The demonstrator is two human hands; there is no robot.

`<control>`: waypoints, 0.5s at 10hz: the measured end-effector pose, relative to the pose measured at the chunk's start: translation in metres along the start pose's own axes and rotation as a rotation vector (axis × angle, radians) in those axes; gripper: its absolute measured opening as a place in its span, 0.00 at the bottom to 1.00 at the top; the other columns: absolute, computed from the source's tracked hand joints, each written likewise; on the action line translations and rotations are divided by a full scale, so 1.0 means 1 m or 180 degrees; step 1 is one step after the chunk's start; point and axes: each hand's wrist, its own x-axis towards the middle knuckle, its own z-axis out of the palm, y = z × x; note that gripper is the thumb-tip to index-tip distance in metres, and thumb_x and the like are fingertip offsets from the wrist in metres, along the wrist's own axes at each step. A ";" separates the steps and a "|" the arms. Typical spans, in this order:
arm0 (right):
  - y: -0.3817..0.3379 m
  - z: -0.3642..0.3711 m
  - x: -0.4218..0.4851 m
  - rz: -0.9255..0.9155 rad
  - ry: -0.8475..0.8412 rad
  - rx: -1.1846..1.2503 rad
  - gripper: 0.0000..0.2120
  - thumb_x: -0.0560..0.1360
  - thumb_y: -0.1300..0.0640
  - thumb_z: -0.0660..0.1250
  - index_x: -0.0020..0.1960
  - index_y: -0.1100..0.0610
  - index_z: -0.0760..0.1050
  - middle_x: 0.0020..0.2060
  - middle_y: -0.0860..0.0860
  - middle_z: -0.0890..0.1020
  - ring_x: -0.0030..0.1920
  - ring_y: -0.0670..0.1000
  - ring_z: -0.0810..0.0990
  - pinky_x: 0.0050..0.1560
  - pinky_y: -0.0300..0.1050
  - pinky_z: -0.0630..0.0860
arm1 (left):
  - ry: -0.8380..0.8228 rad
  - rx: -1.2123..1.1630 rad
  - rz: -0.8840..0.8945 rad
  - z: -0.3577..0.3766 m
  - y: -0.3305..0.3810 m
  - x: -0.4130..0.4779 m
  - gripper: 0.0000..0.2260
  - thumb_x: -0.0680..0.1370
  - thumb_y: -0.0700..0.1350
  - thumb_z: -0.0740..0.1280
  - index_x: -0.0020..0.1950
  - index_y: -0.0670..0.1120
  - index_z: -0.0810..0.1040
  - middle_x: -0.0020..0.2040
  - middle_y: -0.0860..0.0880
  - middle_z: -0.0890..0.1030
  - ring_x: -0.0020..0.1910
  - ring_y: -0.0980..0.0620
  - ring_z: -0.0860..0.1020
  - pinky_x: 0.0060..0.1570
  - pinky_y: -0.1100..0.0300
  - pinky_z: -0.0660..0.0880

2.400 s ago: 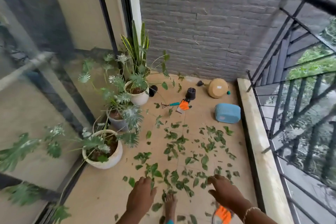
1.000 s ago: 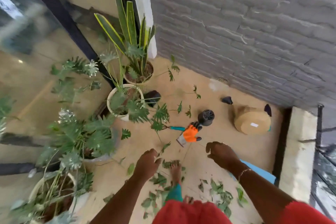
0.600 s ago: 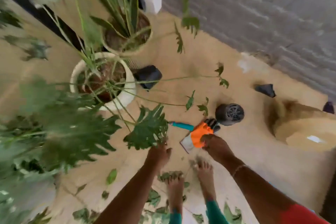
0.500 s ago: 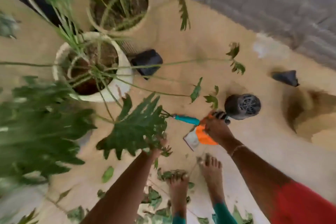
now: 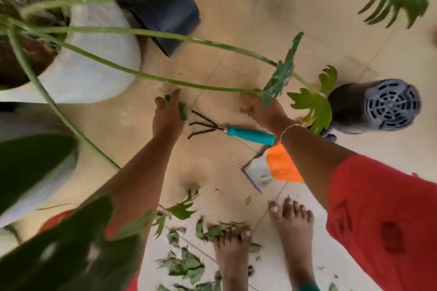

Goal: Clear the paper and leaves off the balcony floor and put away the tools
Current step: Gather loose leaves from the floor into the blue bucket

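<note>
A hand rake lies on the tan floor, its teal handle [image 5: 250, 136] to the right and its black prongs [image 5: 201, 125] to the left. My left hand [image 5: 166, 117] reaches forward with straight fingers just left of the prongs, a small green leaf [image 5: 182, 111] at its fingertips. My right hand [image 5: 259, 108] hovers above the handle, its fingers partly hidden behind a hanging plant leaf [image 5: 280, 78]. An orange and white glove [image 5: 280, 166] lies under my right forearm. Cut leaves [image 5: 189, 264] are strewn by my bare feet.
A white planter [image 5: 89, 61] stands at the left, its long green stems [image 5: 151, 34] arching across the view. A dark pot [image 5: 165, 13] lies behind it. A black pot [image 5: 378, 106] lies on its side at the right. Large blurred leaves fill the lower left.
I have bent much closer to the floor. My right hand left the orange glove and moved over the rake handle. My left hand reached forward beside the prongs.
</note>
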 end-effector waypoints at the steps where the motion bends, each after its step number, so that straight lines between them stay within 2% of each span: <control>1: 0.001 0.003 0.009 -0.0123 -0.0112 -0.0102 0.08 0.75 0.62 0.61 0.50 0.62 0.76 0.46 0.55 0.78 0.49 0.56 0.78 0.53 0.51 0.76 | 0.0108 0.0164 0.0025 0.003 -0.003 0.008 0.30 0.75 0.36 0.66 0.74 0.49 0.60 0.64 0.38 0.65 0.56 0.37 0.74 0.58 0.48 0.71; 2: -0.002 0.001 0.008 -0.0213 -0.0107 -0.0227 0.10 0.75 0.63 0.60 0.52 0.60 0.78 0.50 0.59 0.79 0.52 0.59 0.77 0.53 0.48 0.75 | 0.0253 0.0158 0.0029 0.005 -0.007 0.012 0.17 0.76 0.36 0.64 0.65 0.42 0.70 0.59 0.39 0.73 0.54 0.39 0.75 0.54 0.51 0.72; 3: -0.001 -0.004 -0.001 -0.0424 0.0077 -0.0223 0.10 0.75 0.65 0.59 0.52 0.64 0.77 0.50 0.61 0.79 0.52 0.60 0.77 0.54 0.53 0.74 | 0.0252 0.0046 -0.0008 0.004 -0.012 0.010 0.11 0.75 0.36 0.66 0.57 0.40 0.78 0.55 0.40 0.78 0.53 0.41 0.76 0.53 0.53 0.73; 4: -0.004 -0.015 -0.014 -0.0569 0.1237 0.0402 0.11 0.68 0.69 0.61 0.31 0.58 0.69 0.28 0.54 0.72 0.28 0.48 0.69 0.44 0.40 0.75 | 0.0443 -0.0282 -0.0277 0.000 -0.015 -0.003 0.11 0.74 0.39 0.69 0.56 0.40 0.80 0.58 0.39 0.75 0.52 0.39 0.76 0.55 0.55 0.72; 5: -0.002 -0.016 -0.055 -0.0603 0.0652 0.0364 0.11 0.72 0.65 0.63 0.36 0.52 0.68 0.31 0.49 0.72 0.33 0.50 0.75 0.46 0.41 0.74 | 0.0696 -0.0770 -0.0613 0.006 -0.020 -0.031 0.08 0.73 0.38 0.70 0.51 0.38 0.81 0.55 0.40 0.78 0.49 0.43 0.77 0.46 0.59 0.70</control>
